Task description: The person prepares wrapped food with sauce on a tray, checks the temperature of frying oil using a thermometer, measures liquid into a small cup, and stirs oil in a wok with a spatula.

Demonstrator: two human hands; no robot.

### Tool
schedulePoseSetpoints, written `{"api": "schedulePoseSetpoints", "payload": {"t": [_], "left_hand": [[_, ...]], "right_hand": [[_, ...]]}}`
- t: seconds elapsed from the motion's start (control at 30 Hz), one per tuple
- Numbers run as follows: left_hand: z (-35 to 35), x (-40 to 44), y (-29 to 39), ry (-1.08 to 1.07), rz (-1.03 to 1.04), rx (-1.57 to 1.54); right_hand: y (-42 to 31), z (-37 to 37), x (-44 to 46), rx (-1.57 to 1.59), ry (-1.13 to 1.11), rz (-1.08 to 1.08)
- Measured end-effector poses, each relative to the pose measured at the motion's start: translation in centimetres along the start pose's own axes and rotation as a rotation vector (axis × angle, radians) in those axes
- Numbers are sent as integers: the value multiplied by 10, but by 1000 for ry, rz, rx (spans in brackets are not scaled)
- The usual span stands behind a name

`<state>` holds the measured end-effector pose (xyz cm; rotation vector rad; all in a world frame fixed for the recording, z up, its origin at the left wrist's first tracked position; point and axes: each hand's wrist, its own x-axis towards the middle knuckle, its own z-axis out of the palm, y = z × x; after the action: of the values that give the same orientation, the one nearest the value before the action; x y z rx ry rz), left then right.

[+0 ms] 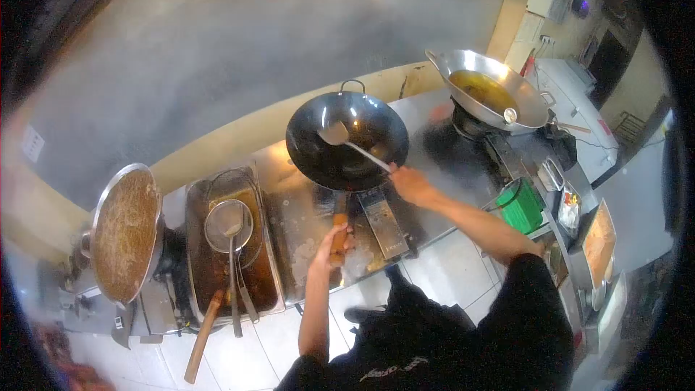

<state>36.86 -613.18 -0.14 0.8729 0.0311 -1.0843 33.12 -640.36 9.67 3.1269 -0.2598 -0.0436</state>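
Note:
A dark wok [308,148] sits over a burner in the middle of the counter, with a little shiny liquid or residue inside. My left hand [329,247] is closed around its wooden handle [339,235]. In my right hand [413,187] is the handle of a metal wok spatula [334,133]. The spatula's blade rests in or just above the left part of the wok bowl; I cannot tell whether it touches the metal.
To the left stand a metal tray [271,275] holding strainers [229,224] in dark liquid, and a wide pan of brown contents [127,235]. A larger metal wok with yellow oil [483,90] stands back right. A green container [520,206] is near my right forearm.

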Motion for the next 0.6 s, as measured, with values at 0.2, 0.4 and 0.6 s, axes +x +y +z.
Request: {"api": "schedulePoseSetpoints", "payload": {"t": [0.2, 0.4, 0.6], "left_hand": [[5, -5, 13, 31, 13, 143], [12, -8, 19, -21, -15, 177], [8, -3, 15, 52, -51, 219]], "right_hand": [[24, -13, 27, 28, 88, -12], [49, -6, 36, 31, 92, -54], [57, -3, 43, 53, 177, -104]]}}
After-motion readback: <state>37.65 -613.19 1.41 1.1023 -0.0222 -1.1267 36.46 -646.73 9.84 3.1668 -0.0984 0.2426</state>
